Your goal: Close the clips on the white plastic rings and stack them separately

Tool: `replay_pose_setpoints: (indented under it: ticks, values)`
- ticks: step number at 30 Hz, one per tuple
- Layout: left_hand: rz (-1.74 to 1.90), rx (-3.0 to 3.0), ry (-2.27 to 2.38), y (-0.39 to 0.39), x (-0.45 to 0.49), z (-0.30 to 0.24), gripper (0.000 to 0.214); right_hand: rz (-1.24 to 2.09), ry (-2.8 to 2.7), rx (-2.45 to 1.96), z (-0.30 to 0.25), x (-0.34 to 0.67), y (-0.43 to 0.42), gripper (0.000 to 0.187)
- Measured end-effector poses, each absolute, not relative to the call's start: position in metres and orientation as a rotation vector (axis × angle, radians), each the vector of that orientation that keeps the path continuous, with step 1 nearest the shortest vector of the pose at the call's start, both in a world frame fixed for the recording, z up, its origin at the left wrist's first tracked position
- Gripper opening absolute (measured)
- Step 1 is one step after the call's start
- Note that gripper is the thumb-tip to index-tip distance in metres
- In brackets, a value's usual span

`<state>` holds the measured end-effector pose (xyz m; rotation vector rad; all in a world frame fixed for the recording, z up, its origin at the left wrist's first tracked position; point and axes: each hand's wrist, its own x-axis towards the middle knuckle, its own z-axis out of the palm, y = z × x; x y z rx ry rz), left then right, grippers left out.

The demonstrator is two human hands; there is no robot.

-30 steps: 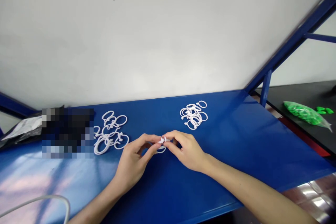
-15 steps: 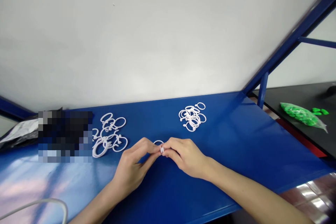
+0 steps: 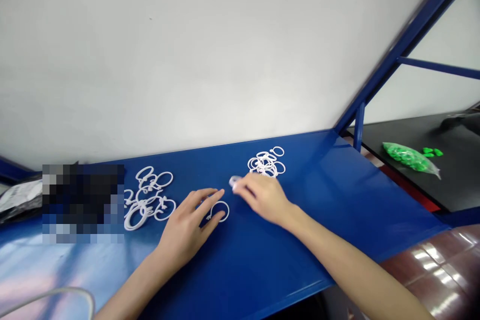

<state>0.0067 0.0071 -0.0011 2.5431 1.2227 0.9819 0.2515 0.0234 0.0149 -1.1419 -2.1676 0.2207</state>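
My left hand hovers with its fingers apart over the blue table. Just beyond its thumb and fingertips lies a single thin white ring with a small knob. Away from it, my right hand pinches a small white ring-like piece, smeared by motion. Partly behind the right hand is a tangled heap of white rings with little knobs. To the left of my left hand spreads a looser group of white rings.
A black bag with a white label lies at the far left, partly pixelated. A pale cable curves at lower left. Blue frame bars rise at right, beside a black table bearing a clear bag of green pieces.
My hands have parted. The left has let go and opened; the right has moved up and away from it with the white piece. The view has shifted slightly to the right.
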Motion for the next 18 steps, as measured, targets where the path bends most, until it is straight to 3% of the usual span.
replay_pose_setpoints:
  ticks: [3, 6, 18]
  values:
    - [0.804, 2.633, 1.288, 0.011, 0.005, -0.008, 0.040, 0.056, -1.863, -1.727, 0.018, 0.289, 0.053, 0.019]
    - [0.684, 2.698, 1.280, 0.011, 0.004, -0.011, 0.036, 0.021, -1.773, -1.928, 0.014, 0.324, 0.074, 0.019]
    - [0.561, 2.648, 1.358, 0.015, 0.003, -0.008, 0.044, -0.009, -1.835, -2.079, 0.017, 0.325, 0.061, 0.025]
